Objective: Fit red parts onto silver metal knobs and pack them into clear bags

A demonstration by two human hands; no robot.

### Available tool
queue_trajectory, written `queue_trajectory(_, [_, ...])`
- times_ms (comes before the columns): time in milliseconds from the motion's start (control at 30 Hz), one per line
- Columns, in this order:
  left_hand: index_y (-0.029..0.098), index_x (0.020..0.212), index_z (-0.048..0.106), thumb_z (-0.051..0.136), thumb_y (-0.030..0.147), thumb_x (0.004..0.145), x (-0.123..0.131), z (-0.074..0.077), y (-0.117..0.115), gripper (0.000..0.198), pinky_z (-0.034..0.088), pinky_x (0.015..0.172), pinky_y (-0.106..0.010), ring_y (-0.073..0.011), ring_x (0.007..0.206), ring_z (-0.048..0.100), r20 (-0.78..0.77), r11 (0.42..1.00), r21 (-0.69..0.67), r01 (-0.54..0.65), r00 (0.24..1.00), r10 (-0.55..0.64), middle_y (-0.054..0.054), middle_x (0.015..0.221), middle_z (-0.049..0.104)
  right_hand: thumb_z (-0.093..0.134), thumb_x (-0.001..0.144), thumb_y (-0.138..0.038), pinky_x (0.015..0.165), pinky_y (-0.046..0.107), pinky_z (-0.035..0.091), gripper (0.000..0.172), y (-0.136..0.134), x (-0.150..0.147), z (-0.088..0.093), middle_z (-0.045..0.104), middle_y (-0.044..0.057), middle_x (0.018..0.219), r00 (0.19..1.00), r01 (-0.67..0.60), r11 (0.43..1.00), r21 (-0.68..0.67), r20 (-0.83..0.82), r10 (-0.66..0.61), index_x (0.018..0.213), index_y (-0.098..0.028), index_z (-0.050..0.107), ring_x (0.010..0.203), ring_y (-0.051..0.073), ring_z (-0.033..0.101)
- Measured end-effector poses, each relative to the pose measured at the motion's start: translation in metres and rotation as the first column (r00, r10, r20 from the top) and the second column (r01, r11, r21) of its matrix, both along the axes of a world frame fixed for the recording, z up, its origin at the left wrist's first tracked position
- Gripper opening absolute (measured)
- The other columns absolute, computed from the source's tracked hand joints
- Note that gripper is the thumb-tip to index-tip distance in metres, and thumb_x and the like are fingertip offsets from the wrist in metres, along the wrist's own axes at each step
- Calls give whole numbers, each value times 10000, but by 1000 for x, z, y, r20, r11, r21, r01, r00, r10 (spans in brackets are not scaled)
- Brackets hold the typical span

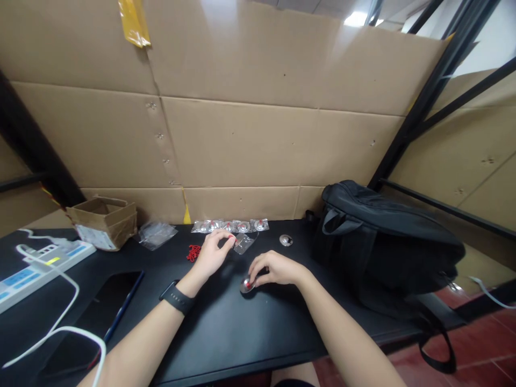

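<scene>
Fingers and thumb of my left hand (213, 253) are pinched together at the edge of a small clear plastic bag (244, 244). A bit of red shows at those fingertips, too small to make out. My right hand (278, 267) grips a round shiny metal disc (245, 286) with a red piece at its middle, tilted just over the black tabletop. Left of my left hand lies a small heap of red loops (193, 252). Behind it, several clear packets (229, 226) form a row, each with a round metal piece and red inside. Another metal disc (286, 240) lies apart, farther right.
On the left stand an open cardboard box (107, 221), more clear bags (156, 235), a power strip (44, 264) with white cables and a dark phone or tablet (107, 301). A black backpack (387, 242) fills the right side. A cardboard wall (274, 145) closes the back.
</scene>
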State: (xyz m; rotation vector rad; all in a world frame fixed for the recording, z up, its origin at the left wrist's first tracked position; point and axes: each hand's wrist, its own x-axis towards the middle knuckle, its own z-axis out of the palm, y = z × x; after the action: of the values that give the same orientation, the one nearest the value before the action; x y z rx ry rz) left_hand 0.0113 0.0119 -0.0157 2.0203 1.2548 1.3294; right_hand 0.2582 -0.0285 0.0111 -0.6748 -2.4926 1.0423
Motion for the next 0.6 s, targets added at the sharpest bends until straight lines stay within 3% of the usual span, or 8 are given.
queue_trajectory(100, [214,798,706,588,408,897,2,1,-2,248,421,998,-381,-221,1002,602,10,999,-7,39,999,-38,-54,975,678,687,859,-432,759,257,506,267,0,2,-2,744,51,896,987,146,987,-74,-59,-151,950,-194,767,810,171,683])
queue_trajectory(233, [210,797,717,593,397,892,8,5,-9,243,434,966,-363,-215,973,622,57,992,-66,109,993,-105,-45,940,693,681,854,-463,717,304,555,316,4,2,-7,719,38,792,885,314,897,-312,-246,-395,956,-166,717,700,170,683])
queue_trajectory(367, [201,838,719,604,414,881,18,8,-18,246,453,936,-355,-215,949,636,133,980,-143,136,984,-117,-49,950,705,752,792,-434,792,376,587,319,6,-7,-9,701,54,927,746,295,838,-459,-437,-502,948,-161,694,804,200,710])
queue_trajectory(600, [215,865,728,606,423,892,30,5,-26,242,464,924,-346,-210,958,630,113,994,-55,94,990,-88,-50,973,696,825,719,-368,796,388,605,385,-2,-28,-7,643,43,1040,535,298,765,-571,-563,-630,1028,-202,664,829,174,685])
